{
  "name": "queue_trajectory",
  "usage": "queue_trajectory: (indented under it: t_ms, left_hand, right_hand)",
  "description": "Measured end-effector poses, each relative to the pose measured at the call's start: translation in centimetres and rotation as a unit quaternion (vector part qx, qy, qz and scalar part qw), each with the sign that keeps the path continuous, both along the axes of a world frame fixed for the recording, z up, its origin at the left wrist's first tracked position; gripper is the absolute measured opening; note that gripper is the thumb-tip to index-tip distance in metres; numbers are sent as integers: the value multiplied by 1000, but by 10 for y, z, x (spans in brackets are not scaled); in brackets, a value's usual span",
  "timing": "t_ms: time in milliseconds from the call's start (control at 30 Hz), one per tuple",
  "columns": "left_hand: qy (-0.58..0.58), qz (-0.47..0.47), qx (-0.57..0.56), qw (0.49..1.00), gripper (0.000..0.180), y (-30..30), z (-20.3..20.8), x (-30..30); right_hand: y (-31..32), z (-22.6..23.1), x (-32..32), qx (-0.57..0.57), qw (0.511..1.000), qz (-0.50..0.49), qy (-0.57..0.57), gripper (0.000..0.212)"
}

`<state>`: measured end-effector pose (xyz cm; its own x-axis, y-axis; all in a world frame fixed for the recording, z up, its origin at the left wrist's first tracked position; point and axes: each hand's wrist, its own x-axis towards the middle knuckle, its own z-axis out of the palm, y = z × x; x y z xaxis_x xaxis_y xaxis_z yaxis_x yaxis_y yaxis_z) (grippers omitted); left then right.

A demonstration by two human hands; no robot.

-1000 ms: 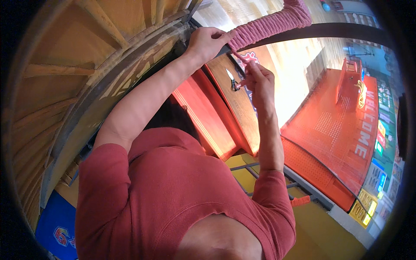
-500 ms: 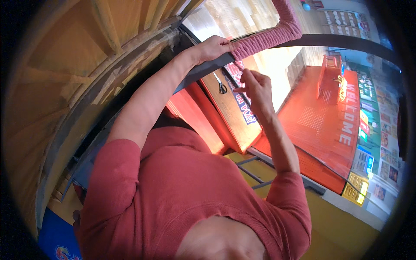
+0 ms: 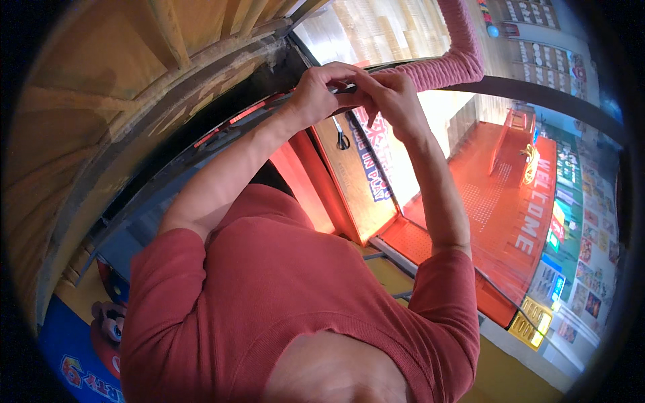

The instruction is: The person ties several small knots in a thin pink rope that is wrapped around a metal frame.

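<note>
left grip [image 3: 319, 95] + right grip [image 3: 396, 101] bunched together, can't tell what's pinched | ribbed pink cord wrap [image 3: 449, 70] just past right grip | keep tension even, coils snug imo

Pink ribbed wrapping [image 3: 451, 72], black bar [image 3: 537, 95], orange-red platform [image 3: 507, 201] (white-lettered), dull-red shirt [image 3: 302, 269]

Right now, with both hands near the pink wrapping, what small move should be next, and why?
Perhaps press the end of the pink wrapping snug with the right hand, the left hand steadying beside it: the hands meet there, the visible turns lie close, and the last is hidden.
</note>
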<state>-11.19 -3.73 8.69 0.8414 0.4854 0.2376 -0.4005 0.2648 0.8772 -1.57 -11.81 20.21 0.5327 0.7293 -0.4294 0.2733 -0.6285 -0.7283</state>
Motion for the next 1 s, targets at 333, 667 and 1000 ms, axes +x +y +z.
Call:
queue_trajectory:
  t_ms: [333,667,1000]
  left_hand:
    - [62,28,-196,978,9,-4,-7,12]
    - [143,5,-362,921,7,0,1,21]
    - [217,35,-268,938,8,-3,-6,27]
  right_hand:
    - [-23,25,-15,194,962,-96,-166,36]
    - [-48,-102,-33,369,892,-257,35,26]
    - [-29,-103,-49,356,880,-283,-139,20]
